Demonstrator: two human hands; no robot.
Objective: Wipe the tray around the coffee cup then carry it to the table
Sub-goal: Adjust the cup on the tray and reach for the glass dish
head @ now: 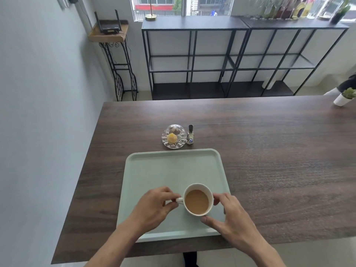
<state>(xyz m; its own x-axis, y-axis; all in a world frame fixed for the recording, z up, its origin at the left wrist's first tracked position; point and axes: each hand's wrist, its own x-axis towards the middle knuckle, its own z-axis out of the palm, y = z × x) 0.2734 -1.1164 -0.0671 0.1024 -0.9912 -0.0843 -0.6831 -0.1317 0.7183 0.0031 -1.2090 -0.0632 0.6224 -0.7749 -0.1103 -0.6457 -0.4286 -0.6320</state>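
Observation:
A pale green tray (169, 170) lies on the dark wooden table (269, 160), near its front edge. A white coffee cup (197, 201) full of milky coffee stands on the tray's near right part. My left hand (154, 207) pinches the cup's handle on its left side. My right hand (229, 216) wraps the cup's right side, thumb at its near rim and fingers touching its far wall. No cloth shows in either hand.
Just beyond the tray stand a glass dome dish (174, 136) with a yellow item inside and a small bird figurine (190, 136). A potted plant (344, 97) sits at the table's far right. Black shelving (240, 60) lines the window wall.

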